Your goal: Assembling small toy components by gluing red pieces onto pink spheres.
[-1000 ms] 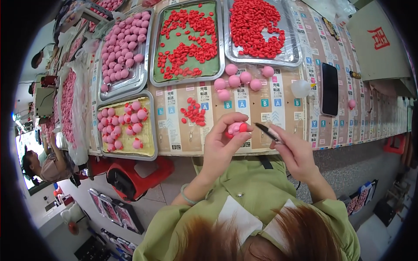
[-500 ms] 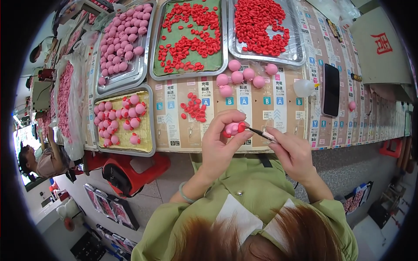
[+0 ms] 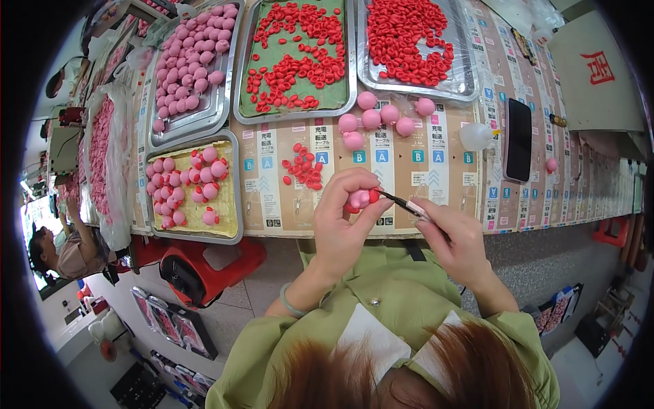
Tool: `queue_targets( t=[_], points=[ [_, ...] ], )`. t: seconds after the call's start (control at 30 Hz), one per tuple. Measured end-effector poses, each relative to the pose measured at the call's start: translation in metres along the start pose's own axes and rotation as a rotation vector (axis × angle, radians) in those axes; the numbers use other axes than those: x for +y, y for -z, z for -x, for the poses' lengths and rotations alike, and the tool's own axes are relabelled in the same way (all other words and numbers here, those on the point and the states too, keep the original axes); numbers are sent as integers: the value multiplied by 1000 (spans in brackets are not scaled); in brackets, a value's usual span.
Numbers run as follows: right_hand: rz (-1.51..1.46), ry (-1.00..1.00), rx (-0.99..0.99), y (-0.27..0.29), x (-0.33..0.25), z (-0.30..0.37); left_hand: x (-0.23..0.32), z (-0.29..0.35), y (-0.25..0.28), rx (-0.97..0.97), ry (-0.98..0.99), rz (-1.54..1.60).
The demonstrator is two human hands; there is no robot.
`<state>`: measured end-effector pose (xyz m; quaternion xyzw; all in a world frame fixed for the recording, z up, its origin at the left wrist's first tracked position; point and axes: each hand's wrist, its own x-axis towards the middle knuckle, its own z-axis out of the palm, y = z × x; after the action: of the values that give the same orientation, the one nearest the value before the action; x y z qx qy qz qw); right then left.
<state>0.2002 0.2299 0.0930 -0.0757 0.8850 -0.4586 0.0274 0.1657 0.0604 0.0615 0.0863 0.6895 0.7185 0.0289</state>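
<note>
Thumb and fingers of the left hand (image 3: pixel 344 226) pinched narrow on a small pink piece (image 3: pixel 359 199) with red parts; it sits right of the red pile (image 3: pixel 310 175), slightly on its near side. Pinch leaves one red end uncovered, presumably for access. Right hand (image 3: pixel 455 242), further right of the pile, closed pen-style around a slim dark tool (image 3: pixel 412 206). Tip is at that red end; touching or just off, can't tell from where I stand. Pen hold suggests fine control.

Pile itself sits loose on the table (image 3: pixel 264 204), likely for short reach. Left of it, yellow-lined tray (image 3: pixel 238 187) of pink balls, some with red bits, partly spaced, maybe against rubbing. Beyond it to the right, loose pink balls (image 3: pixel 371 120), probably staged within reach. Further right, white bottle (image 3: pixel 475 137), then dark phone (image 3: pixel 518 140), both clear of the hands.

Well beyond the pile: green-lined tray (image 3: pixel 352 61) of red pieces, spread out; metal tray (image 3: pixel 458 78) with more, rightward; ball tray (image 3: pixel 216 112), leftward. Bulk stock, I'd guess.
</note>
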Motion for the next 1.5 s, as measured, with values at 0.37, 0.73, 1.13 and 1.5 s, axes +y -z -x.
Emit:
queue_targets(
  t=[0.37, 0.73, 1.13, 1.5],
  points=[
    [-63, -37, -61, 5, 0, -5, 6, 0, 1, 22, 165, 192],
    [-11, -34, -13, 2, -1, -4, 4, -1, 2, 23, 190, 226],
    [17, 10, 22, 2, 0, -4, 6, -1, 3, 3, 196, 252],
    [67, 60, -7, 5, 1, -4, 4, -1, 4, -5, 145, 181]
  ],
)
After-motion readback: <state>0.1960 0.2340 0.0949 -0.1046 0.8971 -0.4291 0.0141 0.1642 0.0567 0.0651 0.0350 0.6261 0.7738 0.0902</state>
